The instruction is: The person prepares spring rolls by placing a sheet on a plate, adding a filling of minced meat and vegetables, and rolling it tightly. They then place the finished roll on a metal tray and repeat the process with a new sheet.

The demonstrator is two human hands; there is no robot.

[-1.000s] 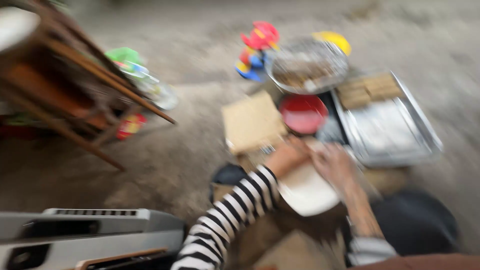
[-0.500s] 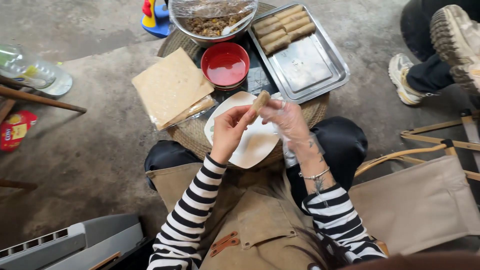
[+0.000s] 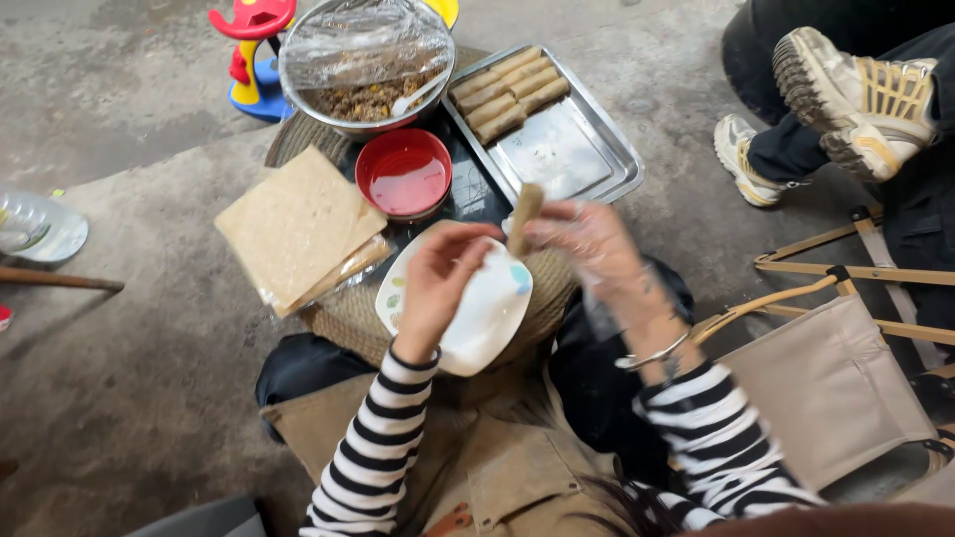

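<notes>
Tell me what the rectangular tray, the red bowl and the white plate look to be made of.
Rectangular tray: looks like stainless steel, grey and mirror-shiny with a rolled rim. Red bowl: probably plastic or enamel, glossy uniform red; I cannot tell which. White plate: seemingly glazed ceramic or melamine, smooth white with small coloured marks near the edge.

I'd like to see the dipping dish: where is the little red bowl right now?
In the head view, the red bowl sits left of the metal tray, just below the foil-covered mixing bowl and right of the stack of wrappers.
</notes>
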